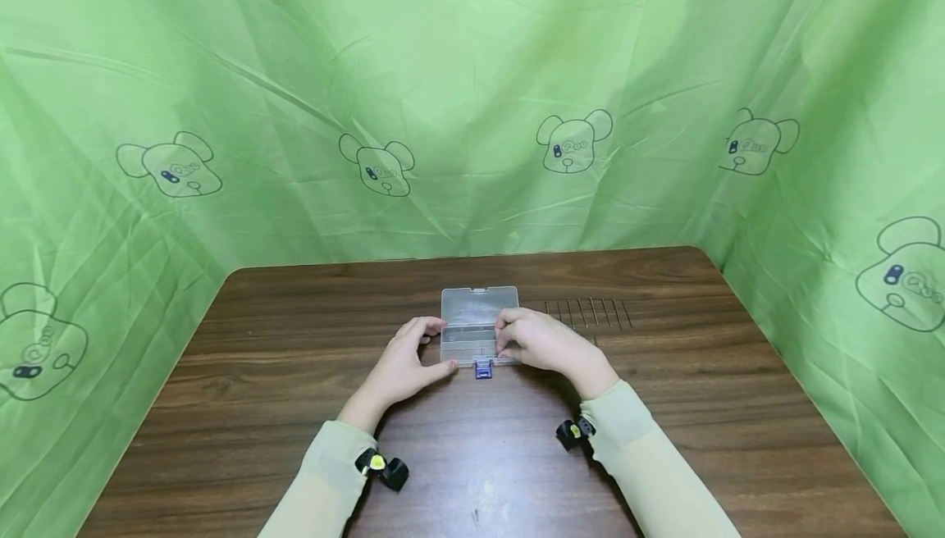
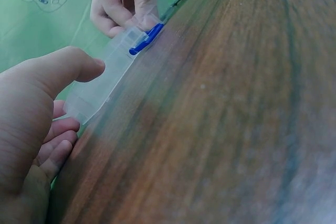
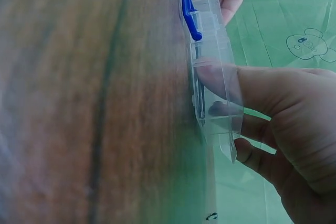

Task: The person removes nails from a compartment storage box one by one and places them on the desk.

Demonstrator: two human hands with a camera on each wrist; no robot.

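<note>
Green bear-print cloth walls a dark wooden table point(image 1: 295, 407), where a clear plastic case point(image 1: 476, 316) lies flat. Left hand point(image 1: 402, 366) and right hand point(image 1: 542, 345) clasp its near corners; steady both sides evenly around the blue latch point(image 1: 483, 369).

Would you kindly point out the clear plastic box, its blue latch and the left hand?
clear plastic box point(image 1: 472, 308), head view, middle of its lid.
blue latch point(image 1: 483, 369), head view, its near tab.
left hand point(image 1: 402, 362), head view, back of the hand.
</note>
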